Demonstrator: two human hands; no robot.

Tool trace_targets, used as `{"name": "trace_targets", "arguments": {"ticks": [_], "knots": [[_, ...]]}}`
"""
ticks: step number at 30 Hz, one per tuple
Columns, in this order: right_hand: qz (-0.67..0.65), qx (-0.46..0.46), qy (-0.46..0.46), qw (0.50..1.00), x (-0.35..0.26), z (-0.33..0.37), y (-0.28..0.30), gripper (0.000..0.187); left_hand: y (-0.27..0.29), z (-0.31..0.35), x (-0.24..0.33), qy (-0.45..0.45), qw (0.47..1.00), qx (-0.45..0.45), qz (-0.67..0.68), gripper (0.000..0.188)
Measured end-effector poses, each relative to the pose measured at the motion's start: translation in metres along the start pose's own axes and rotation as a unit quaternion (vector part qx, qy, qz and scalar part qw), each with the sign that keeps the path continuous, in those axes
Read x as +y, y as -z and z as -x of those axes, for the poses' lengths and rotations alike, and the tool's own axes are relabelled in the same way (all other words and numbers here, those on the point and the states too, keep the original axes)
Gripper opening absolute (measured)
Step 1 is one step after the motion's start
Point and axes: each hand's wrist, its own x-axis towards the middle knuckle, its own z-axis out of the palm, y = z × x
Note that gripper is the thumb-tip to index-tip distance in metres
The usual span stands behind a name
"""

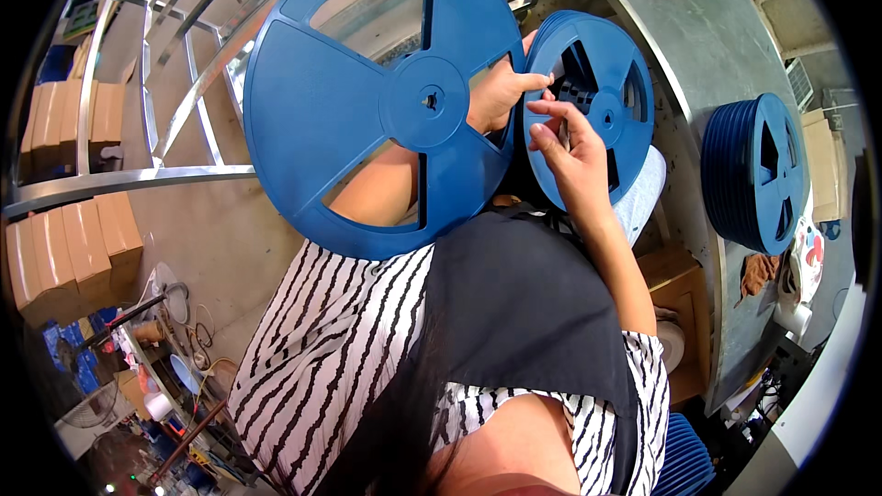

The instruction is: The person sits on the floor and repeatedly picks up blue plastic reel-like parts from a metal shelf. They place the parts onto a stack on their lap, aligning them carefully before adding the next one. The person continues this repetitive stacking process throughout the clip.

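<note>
A large blue plastic reel (340,138) with cut-out openings stands upright in front of me, over my lap. My left forearm runs behind it and shows through its lower opening. My left hand (496,96) shows at the reel's right-hand opening, thumb stretched at the rim, other fingers partly hidden; it looks closed on this reel. A second set of blue reels (629,101) stands close together just to the right. In front of its left part is my right hand (583,161), fingers bent, thumb and forefinger tips a little apart, with nothing visible between them.
A grey metal table (684,28) runs along the right, bearing a stack of blue reels (772,174) and a brown cloth (759,276). Metal rails (165,174) stand at the left, near cardboard boxes (83,248). More blue reels (684,459) sit low at the right.
</note>
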Motion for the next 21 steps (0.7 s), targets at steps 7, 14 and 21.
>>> {"name": "trace_targets", "arguments": {"ticks": [7, 14, 21], "knots": [[0.067, 0.039, 0.031, 0.996, 0.004, -0.04, -0.002, 0.015, -0.002, 0.002, -0.011, -0.023, 0.999, -0.001, -0.031, 0.079], [0.2, 0.042, 0.127, 0.971, -0.002, -0.073, -0.014, 0.019, 0.005, 0.006, -0.02, -0.07, 0.982, -0.005, -0.174, 0.074], [0.302, 0.027, 0.125, 0.945, -0.003, -0.081, -0.023, 0.018, 0.02, 0.014, -0.024, -0.221, 0.853, -0.045, -0.471, 0.071]]}}
